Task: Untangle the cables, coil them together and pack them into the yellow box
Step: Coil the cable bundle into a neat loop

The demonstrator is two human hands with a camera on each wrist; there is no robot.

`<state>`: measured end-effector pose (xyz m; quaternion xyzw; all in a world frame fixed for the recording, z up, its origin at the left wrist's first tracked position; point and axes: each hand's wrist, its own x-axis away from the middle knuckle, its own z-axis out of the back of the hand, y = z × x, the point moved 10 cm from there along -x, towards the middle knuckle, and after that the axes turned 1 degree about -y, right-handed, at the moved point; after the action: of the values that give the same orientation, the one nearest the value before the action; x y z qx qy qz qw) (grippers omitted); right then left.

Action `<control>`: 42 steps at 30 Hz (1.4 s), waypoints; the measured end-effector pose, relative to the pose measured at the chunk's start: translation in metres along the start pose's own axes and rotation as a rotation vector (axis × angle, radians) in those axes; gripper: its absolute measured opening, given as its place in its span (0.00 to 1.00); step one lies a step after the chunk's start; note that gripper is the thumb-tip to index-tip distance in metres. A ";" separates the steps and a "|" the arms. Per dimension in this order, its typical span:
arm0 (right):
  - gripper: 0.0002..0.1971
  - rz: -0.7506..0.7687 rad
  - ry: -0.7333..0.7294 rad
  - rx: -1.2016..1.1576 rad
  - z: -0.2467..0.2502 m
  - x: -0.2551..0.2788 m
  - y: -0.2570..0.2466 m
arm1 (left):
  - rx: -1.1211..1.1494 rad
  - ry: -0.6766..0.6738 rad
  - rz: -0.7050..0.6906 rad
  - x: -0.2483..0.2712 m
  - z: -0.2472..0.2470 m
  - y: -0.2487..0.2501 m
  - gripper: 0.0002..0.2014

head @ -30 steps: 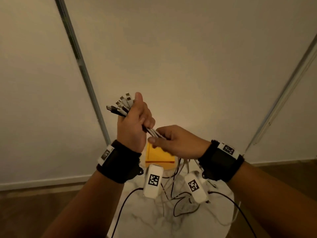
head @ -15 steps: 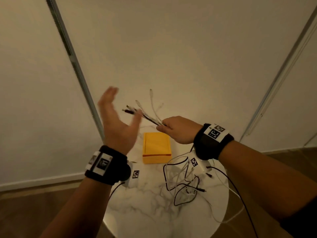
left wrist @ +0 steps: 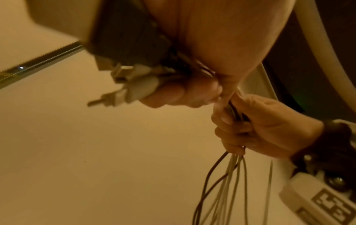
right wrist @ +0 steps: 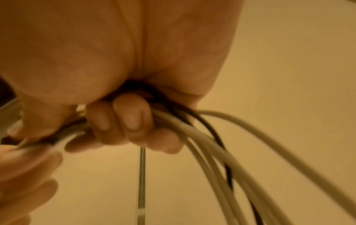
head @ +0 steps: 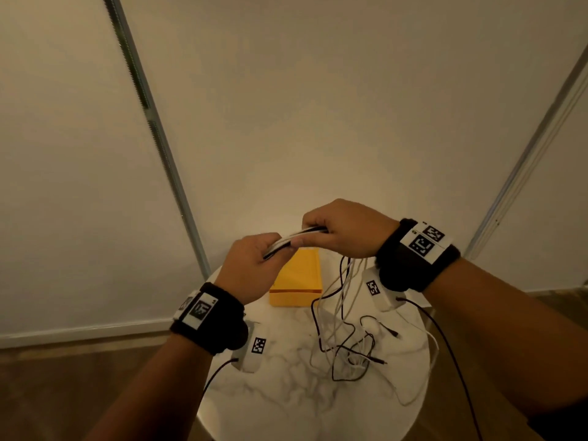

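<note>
Both hands hold one bundle of white and black cables (head: 294, 238) in the air above the table. My left hand (head: 254, 265) grips the plug end; the connectors (left wrist: 133, 82) stick out past its curled fingers. My right hand (head: 343, 230) grips the same bundle right beside it, fingers wrapped round the cables (right wrist: 173, 126). From the right hand the loose lengths (head: 340, 329) hang down and lie tangled on the marble top. The yellow box (head: 299, 281) stands on the table below and behind the hands, partly hidden by the left hand.
The small round marble table (head: 286, 393) stands against a pale wall (head: 318, 106). White tagged modules (head: 254, 348) hang under both wrists, each with a black lead. A thin white cable (head: 423, 386) loops over the table's right edge. Wooden floor lies on both sides.
The left hand, open and raised half a second ago, has come down and closed on the plug end. The right hand kept its hold on the bundle and now sits close beside the left.
</note>
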<state>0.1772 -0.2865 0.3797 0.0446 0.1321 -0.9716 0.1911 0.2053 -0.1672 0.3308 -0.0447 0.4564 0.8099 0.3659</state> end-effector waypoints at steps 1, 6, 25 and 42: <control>0.25 0.008 0.059 -0.004 0.008 0.000 0.002 | 0.107 0.005 0.029 -0.001 0.001 0.000 0.17; 0.18 0.022 0.339 -0.080 0.030 0.002 0.009 | 0.743 0.174 0.249 -0.006 0.000 -0.003 0.12; 0.18 -0.029 0.244 -0.547 -0.048 -0.022 0.008 | 1.162 0.525 0.364 -0.040 0.011 -0.016 0.13; 0.17 -0.142 0.078 0.114 -0.037 -0.036 0.022 | 0.111 0.906 -0.118 -0.056 0.119 0.026 0.23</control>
<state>0.2202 -0.2827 0.3440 0.0836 0.0866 -0.9862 0.1137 0.2604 -0.1142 0.4409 -0.4003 0.6097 0.6609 0.1768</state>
